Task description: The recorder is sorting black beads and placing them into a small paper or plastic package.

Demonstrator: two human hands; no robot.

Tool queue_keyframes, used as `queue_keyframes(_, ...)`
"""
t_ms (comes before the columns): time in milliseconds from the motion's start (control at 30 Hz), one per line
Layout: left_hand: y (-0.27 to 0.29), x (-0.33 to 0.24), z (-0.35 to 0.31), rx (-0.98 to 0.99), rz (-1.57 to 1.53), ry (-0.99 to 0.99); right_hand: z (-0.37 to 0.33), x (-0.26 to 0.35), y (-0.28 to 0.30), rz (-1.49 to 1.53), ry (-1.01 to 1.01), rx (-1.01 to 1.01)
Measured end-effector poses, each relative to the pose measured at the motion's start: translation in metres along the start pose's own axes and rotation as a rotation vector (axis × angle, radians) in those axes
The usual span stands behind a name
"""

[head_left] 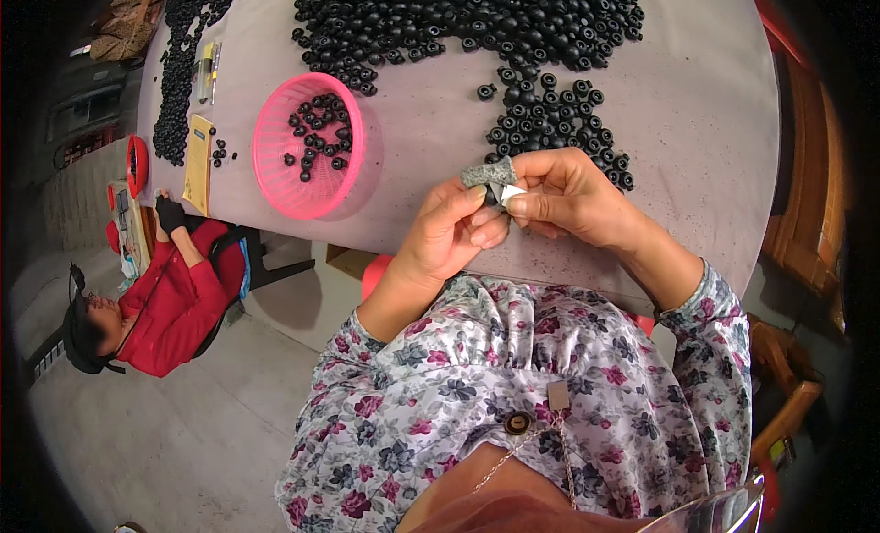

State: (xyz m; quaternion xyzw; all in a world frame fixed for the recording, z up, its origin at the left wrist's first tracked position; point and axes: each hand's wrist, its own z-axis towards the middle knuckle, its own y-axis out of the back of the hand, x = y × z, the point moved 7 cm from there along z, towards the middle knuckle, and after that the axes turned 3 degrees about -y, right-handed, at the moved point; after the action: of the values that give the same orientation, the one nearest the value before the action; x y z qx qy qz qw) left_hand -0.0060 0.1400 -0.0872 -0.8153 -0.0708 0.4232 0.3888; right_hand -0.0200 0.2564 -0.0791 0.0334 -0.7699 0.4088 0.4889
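My hands meet just over the table's near edge. My left hand (449, 226) has its fingers curled around a small grey speckled fabric piece (489, 174), shaped like a short tube. Whether a finger sits inside it I cannot tell. From the other side, my right hand (577, 200) pinches a small white strip (511, 194) under its thumb, against the fabric. My right index finger touches the fabric's right end. Just beyond my hands lies a cluster of small round black parts (550, 116), each with a hole or collar.
A pink plastic basket (266, 157) with black parts inside stands at left. A large heap of black parts (458, 20) covers the far table. Further left lie a tan envelope (196, 166) and a cutter (205, 75). Another person in red (179, 304) sits by the table's left side.
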Motion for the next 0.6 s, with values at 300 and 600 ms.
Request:
queue_keyframes(300,0.005,0.001,0.0,-0.072,-0.068,-0.024,-0.005,0.012,-0.012,0.022,0.035,0.104)
queue_keyframes(600,0.004,0.003,0.001,-0.035,-0.141,-0.049,-0.006,0.012,-0.01,-0.043,0.045,0.077)
